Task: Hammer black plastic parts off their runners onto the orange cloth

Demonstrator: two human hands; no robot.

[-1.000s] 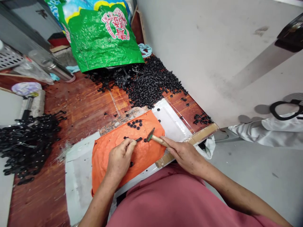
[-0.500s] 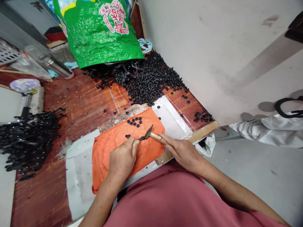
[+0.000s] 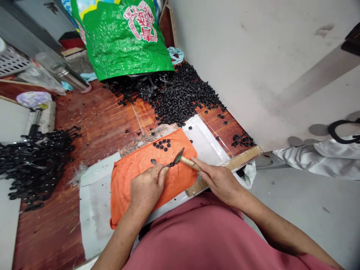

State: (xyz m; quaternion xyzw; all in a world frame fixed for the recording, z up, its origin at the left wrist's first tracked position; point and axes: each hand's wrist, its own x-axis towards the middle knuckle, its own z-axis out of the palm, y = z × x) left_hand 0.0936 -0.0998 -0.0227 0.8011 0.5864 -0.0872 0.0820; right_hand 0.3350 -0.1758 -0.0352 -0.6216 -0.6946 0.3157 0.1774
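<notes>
My left hand (image 3: 148, 183) is closed on a small black plastic strip (image 3: 170, 164) with round ends, above an orange cloth (image 3: 135, 168). In my right hand (image 3: 218, 180) is the pale wooden handle of a small tool (image 3: 189, 162). Its flat, pointed metal head touches or nearly touches the strip's round end. Several small black round pieces (image 3: 161, 144) lie in a group on the cloth, just beyond my hands. A round black end (image 3: 153, 161) shows beside my left fingertips.
A green bag (image 3: 129, 41) lies at the back with a large pile of black pieces (image 3: 185, 95) at its mouth. More black strips (image 3: 36, 161) are heaped at the left. A metal flask (image 3: 73, 77) lies behind them. A pale wall (image 3: 253, 67) rises at the right.
The view has shifted slightly, moving the scene a little to the right. Both hands keep their holds, and the strip's round end shows a little more beside the tool head.
</notes>
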